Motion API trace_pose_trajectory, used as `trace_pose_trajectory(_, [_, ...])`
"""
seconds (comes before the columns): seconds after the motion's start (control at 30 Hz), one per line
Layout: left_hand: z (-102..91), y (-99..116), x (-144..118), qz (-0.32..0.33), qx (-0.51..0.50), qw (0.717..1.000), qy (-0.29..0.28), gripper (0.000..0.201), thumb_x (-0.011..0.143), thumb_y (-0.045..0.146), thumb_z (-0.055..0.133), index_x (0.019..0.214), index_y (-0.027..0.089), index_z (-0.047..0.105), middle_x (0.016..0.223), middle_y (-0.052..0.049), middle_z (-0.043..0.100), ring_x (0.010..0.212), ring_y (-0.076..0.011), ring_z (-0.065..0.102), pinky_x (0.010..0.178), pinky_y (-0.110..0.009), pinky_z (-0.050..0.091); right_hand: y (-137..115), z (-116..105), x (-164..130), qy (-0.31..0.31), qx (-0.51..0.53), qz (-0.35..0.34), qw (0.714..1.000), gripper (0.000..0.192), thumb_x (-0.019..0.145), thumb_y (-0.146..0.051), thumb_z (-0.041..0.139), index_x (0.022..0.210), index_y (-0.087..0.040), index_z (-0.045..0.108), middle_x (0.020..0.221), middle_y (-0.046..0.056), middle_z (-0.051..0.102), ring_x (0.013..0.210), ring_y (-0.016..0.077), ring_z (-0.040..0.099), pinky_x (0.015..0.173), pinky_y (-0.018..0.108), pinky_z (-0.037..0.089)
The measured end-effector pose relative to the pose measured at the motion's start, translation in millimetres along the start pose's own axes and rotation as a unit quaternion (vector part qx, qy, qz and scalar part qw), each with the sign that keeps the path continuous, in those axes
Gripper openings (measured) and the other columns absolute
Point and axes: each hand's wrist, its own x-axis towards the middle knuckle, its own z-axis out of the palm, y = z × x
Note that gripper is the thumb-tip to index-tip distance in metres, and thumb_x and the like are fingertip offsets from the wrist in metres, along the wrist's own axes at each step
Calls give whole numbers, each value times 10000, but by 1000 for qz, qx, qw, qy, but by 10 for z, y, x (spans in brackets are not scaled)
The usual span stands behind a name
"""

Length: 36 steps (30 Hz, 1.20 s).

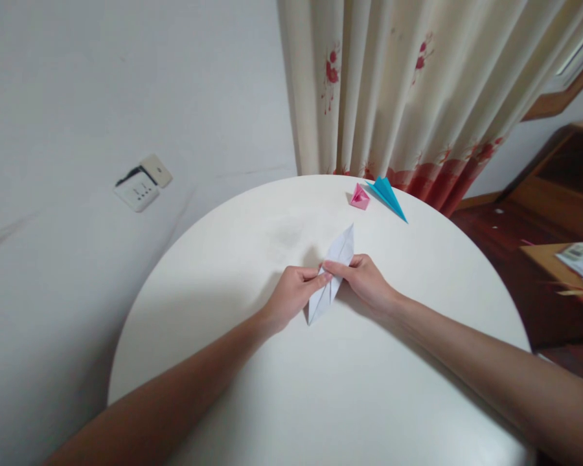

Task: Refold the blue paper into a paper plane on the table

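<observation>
A folded white paper (339, 254), long and pointed at both ends, lies tilted over the middle of a round white table (320, 388). My left hand (291, 294) pinches its middle from the left. My right hand (364, 279) pinches the same spot from the right, with the index finger laid across the paper. The paper's upper point sticks out past my fingers and its lower point shows beneath them.
A small pink folded paper (359, 197) and a blue folded paper (387, 196) lie at the table's far edge. A cream curtain with red flowers (408, 84) hangs behind. A wall socket (143, 182) sits at the left. Wooden furniture (563, 188) stands at the right.
</observation>
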Motion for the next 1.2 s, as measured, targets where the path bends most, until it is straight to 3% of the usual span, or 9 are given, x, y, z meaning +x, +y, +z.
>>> trace_pose_trajectory(0.33, [-27,48,2,-9,-18,1000,4,468,728,574,777,797,111,776,691,-32,677,649,-161,568,612,-256,365,13,1,26,-14,-21,-26,999,361,677,-476,858,773,-139,770,816,84,751,745,192,641,730,343,482])
trace_pose_trajectory(0.4, [-30,43,10,-6,-41,999,19,473,739,575,769,827,111,780,714,-42,687,668,-168,581,619,-258,376,11,-1,36,2,-45,-47,998,330,697,-465,835,783,-155,759,781,51,729,718,169,610,697,312,458])
trace_pose_trajectory(0.57, [-23,36,21,-12,-56,997,45,476,738,571,774,834,105,769,736,-57,696,640,-166,581,585,-256,382,32,-37,69,86,-161,-97,978,312,697,-444,793,597,-186,649,570,-28,577,566,117,461,567,272,346])
trace_pose_trajectory(0.67, [-16,36,20,-5,-48,998,36,464,746,569,766,798,108,758,729,-57,695,662,-174,596,594,-255,395,39,-54,77,91,-193,-115,970,316,719,-439,755,574,-195,616,545,-37,539,545,116,434,551,275,326])
trace_pose_trajectory(1.2, [-24,71,18,-14,-43,999,18,480,755,594,762,816,119,797,733,-57,729,634,-150,596,612,-238,405,95,-79,100,71,-175,-111,976,326,768,-429,729,585,-190,604,583,-22,560,580,126,464,578,278,341])
